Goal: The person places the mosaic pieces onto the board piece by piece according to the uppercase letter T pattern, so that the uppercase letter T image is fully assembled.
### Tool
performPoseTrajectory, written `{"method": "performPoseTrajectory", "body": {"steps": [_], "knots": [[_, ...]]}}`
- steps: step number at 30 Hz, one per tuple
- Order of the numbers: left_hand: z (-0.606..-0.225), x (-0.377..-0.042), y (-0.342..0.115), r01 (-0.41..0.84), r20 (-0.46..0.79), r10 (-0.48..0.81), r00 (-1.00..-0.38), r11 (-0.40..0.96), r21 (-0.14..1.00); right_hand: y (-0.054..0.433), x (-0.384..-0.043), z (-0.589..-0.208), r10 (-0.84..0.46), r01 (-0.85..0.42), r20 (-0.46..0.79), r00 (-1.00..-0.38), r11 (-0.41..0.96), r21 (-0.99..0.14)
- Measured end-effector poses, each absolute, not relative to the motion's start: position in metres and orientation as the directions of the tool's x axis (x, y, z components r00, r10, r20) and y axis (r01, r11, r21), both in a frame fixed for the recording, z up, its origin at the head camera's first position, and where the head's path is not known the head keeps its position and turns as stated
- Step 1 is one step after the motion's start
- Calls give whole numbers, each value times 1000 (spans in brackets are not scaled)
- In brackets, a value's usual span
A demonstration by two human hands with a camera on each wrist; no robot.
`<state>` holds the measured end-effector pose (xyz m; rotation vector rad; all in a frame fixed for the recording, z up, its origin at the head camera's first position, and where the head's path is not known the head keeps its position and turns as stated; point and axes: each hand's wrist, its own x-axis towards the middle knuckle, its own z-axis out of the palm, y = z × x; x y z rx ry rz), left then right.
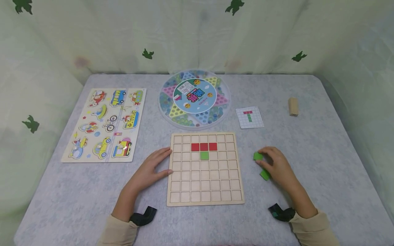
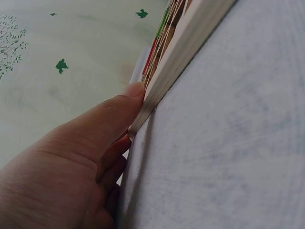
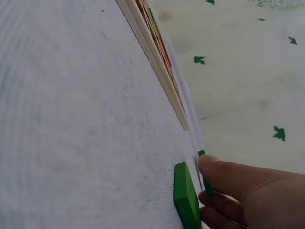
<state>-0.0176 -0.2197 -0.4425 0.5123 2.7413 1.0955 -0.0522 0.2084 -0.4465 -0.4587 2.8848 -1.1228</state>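
Observation:
A wooden grid board [image 1: 184, 186] lies in the middle of the table. Three red tiles [image 1: 204, 147] sit side by side in one of its rows, and one green tile [image 1: 204, 155] fills the cell below the middle one. My left hand [image 1: 149, 172] touches the board's left edge with thumb and fingers spread; in the left wrist view the thumb [image 2: 133, 90] rests against the rim. To the right of the board, my right hand [image 1: 277, 166] pinches a green tile [image 1: 257, 156] between thumb and fingers. Another green tile [image 1: 264, 174] lies on the table just below that hand.
Behind the board lies a round Chinese checkers set [image 1: 194, 99]. A pattern card [image 1: 250, 118] showing a red and green T is to its right, with a wooden block [image 1: 293, 106] farther right. A vehicle puzzle board [image 1: 104, 124] occupies the left side.

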Motion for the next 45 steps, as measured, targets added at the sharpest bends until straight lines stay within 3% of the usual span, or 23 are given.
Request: {"method": "performPoseTrajectory", "body": {"steps": [4,7,13,17,28,37,45], "knots": [[-443,-18,-220,259,-7,365,-931,675,690,204,-50,-441,-255,-249,91,-963,697,-672],[-443,-18,-220,262,-6,367,-930,675,690,197,-48,-435,-256,-293,158,-954,664,-688],[-444,-18,-220,262,-5,364,-931,680,685,175,-46,-419,-292,-474,374,-880,508,-719],[-444,-18,-220,261,-5,362,-932,683,683,155,-46,-410,-317,-540,440,-840,410,-735],[-446,-17,-221,271,2,367,-930,683,678,96,-37,-415,-474,-558,394,-788,277,-783],[-447,-19,-220,276,5,374,-927,676,683,76,-39,-444,-532,-448,185,-826,419,-790],[-446,-18,-221,269,-2,367,-930,686,676,72,-41,-450,-553,-523,212,-806,497,-692]]}}
